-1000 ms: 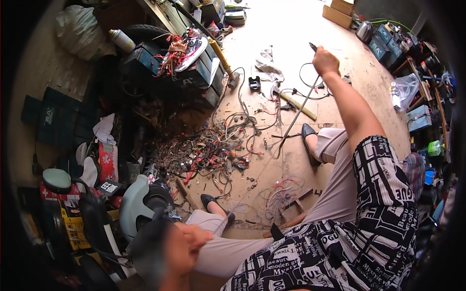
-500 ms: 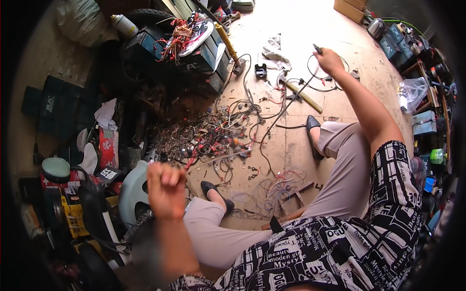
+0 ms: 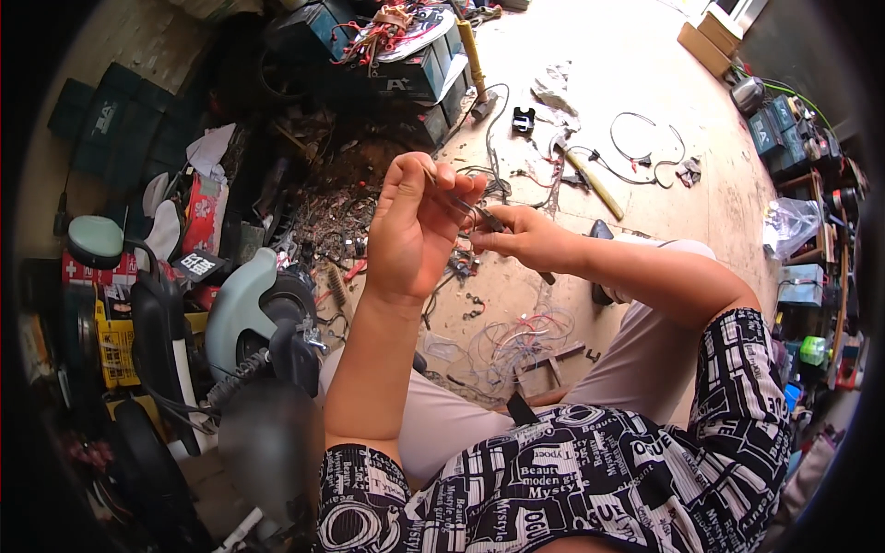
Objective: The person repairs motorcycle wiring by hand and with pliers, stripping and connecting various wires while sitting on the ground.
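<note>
My left hand [image 3: 410, 221] is raised over the scrap on the floor, its thumb and fingers pinched on a thin wire [image 3: 452, 197]. Just to its right, my right hand [image 3: 527, 238] is closed around a slim dark hand tool [image 3: 492, 219]. One end of the tool points at the left hand's fingers, and a dark end sticks out below the right palm. My fingers hide most of it, so I cannot tell its exact kind. Behind and below the hands lies a heap of cut wires and debris [image 3: 341, 226].
A hammer [image 3: 590, 180] with a wooden handle, a looped black cable [image 3: 645, 147] and a black clip-like part [image 3: 524, 121] lie on the floor ahead. Clear and red wires [image 3: 525, 346] lie between my legs. A grey-green scooter part [image 3: 235, 313] stands at left; dark batteries [image 3: 415, 78] are stacked beyond.
My right hand has come back from far right over the floor to the left hand. The left hand has risen and moved right. The looped cable now lies on the floor.
</note>
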{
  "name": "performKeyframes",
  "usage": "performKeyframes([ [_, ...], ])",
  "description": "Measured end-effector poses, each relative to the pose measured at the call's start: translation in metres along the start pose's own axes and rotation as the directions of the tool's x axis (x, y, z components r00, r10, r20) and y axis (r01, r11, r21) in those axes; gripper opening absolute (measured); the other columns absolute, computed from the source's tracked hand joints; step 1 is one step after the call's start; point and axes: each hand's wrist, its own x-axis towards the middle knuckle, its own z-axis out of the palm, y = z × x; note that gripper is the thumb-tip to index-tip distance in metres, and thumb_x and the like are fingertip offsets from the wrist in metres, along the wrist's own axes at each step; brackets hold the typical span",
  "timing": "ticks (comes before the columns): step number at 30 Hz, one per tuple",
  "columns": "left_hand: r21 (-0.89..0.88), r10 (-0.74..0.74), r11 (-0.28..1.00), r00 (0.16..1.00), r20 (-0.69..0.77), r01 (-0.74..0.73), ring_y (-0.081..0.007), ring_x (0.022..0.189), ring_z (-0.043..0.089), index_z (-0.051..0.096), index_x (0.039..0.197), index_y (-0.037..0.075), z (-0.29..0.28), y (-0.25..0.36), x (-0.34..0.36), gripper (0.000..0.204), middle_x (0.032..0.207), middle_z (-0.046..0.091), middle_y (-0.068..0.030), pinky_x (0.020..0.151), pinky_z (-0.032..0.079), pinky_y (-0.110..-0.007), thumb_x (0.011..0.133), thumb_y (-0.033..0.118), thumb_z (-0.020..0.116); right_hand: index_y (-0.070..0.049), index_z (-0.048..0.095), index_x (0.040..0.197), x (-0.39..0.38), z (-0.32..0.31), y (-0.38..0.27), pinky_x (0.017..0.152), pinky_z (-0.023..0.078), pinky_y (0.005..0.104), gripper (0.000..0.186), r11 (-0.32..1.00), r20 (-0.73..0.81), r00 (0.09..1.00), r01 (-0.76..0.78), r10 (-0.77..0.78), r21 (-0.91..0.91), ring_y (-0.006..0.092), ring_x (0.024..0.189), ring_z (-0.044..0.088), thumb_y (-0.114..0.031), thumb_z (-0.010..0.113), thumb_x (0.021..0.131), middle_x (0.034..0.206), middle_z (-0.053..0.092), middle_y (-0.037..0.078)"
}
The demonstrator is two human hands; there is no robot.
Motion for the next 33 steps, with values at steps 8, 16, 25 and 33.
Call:
performKeyframes([
  [8,0.344,0.014,0.939,0.995,-0.102,0.022,-0.0235,0.116,0.051,0.038,0.135,0.002,-0.036,-0.013,0.009,0.046,0.127,0.052,-0.0168,0.104,0.036,-0.036,0.101,0.034,0.035,-0.007,0.062,0.080,0.002,-0.004,-0.041,0.049,0.035,0.0189,0.022,0.979,-0.139,0.990,0.041,-0.013,0.200,0.0032,0.054,0.044,-0.026,0.059,0.090,0.065,0.057,-0.001],
  [16,0.895,-0.195,0.442,0.969,0.152,-0.052,-0.0126,0.069,0.057,0.059,0.096,0.001,-0.052,-0.077,-0.001,0.029,0.075,0.060,-0.0013,0.074,0.049,-0.027,0.100,0.025,0.044,-0.002,0.062,0.097,-0.003,-0.041,-0.077,0.047,0.038,0.0202,0.027,0.848,-0.292,0.952,0.224,-0.086,0.480,0.0062,0.054,0.045,-0.028,0.060,0.091,0.067,0.052,-0.002],
  [25,0.042,-0.054,0.996,0.876,-0.480,0.085,-0.0082,0.059,0.041,0.055,0.095,0.007,-0.059,-0.064,0.024,0.027,0.067,0.043,0.0038,0.068,0.047,-0.027,0.098,0.033,0.048,-0.003,0.064,0.074,-0.011,-0.036,-0.030,0.040,0.032,0.0222,0.027,0.965,-0.314,0.913,-0.250,0.261,0.075,0.0070,0.043,0.042,-0.028,0.063,0.086,0.051,0.048,0.000],
  [33,-0.101,-0.012,0.994,0.892,-0.452,-0.038,-0.0115,0.070,0.050,0.056,0.103,0.005,-0.027,-0.064,0.031,0.029,0.074,0.052,0.0014,0.081,0.048,-0.031,0.096,0.032,0.051,-0.005,0.060,0.097,-0.011,0.009,0.030,0.050,0.042,0.0227,0.029,0.896,-0.105,0.899,-0.400,0.424,0.196,0.0120,0.060,0.058,-0.034,0.060,0.090,0.078,0.067,0.005],
])
